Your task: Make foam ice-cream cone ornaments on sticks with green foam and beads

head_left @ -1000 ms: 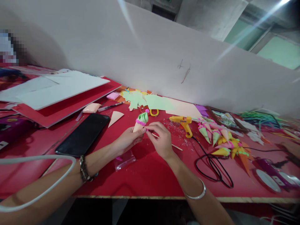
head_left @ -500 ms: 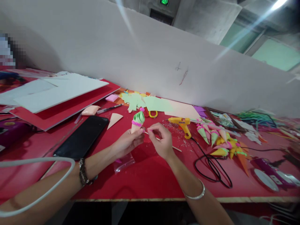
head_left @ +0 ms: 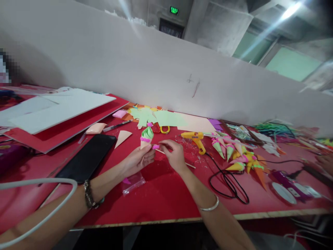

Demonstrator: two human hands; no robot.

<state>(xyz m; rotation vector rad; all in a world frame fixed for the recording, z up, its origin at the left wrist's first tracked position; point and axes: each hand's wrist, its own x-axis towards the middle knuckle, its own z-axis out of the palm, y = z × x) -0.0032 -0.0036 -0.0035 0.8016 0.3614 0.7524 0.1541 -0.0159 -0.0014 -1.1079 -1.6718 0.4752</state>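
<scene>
Now gripping a paper cone (head_left: 146, 136) nearly upright in the left hand (head_left: 137, 160), with thumb and fingers clamped around its peach lower part, above the red tabletop (head_left: 166, 205). Holding the right hand (head_left: 174, 154) curled just beside it, near a small, soft-looking pink lump (head_left: 155, 147). Cannot tell whether pinched on that lump or merely close; too small and blurred to settle. Noting on the cone a green folded swirl, a wavy pink band below and a pink ball on top. Passing behind the right hand, a thin, pale, straight stick (head_left: 190, 165), perhaps wooden. Recording also, to the right, a smooth yellow glue gun (head_left: 194, 137) with looped black cord (head_left: 229, 184), and beyond it a cluster of pointed paper cones (head_left: 230, 151). Lying near the left forearm: a glossy black phone (head_left: 87, 158) and a crinkled clear plastic bag (head_left: 134, 185).
</scene>
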